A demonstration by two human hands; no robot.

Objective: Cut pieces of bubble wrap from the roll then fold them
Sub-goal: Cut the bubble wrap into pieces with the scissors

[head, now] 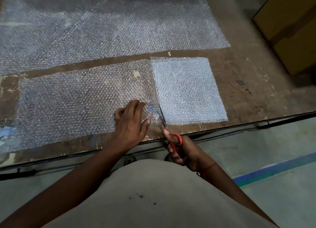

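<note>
A long strip of clear bubble wrap (71, 97) lies flat along the near part of the worn brown table (253, 84). My left hand (131, 121) presses down on the strip's right end near the table's front edge, pinching the wrap between thumb and fingers. My right hand (179, 150) grips red-handled scissors (171, 133), whose blades point up into the wrap just right of my left hand. A whiter, folded square stack of bubble wrap (188, 89) lies right beside the blades. A wider sheet of bubble wrap (111, 31) covers the far part of the table.
A brown cardboard box (290, 27) stands at the right, beyond the table's end. The table's dark metal front edge (222, 130) runs just behind my right hand. The grey floor below carries a blue-green tape line (273, 171).
</note>
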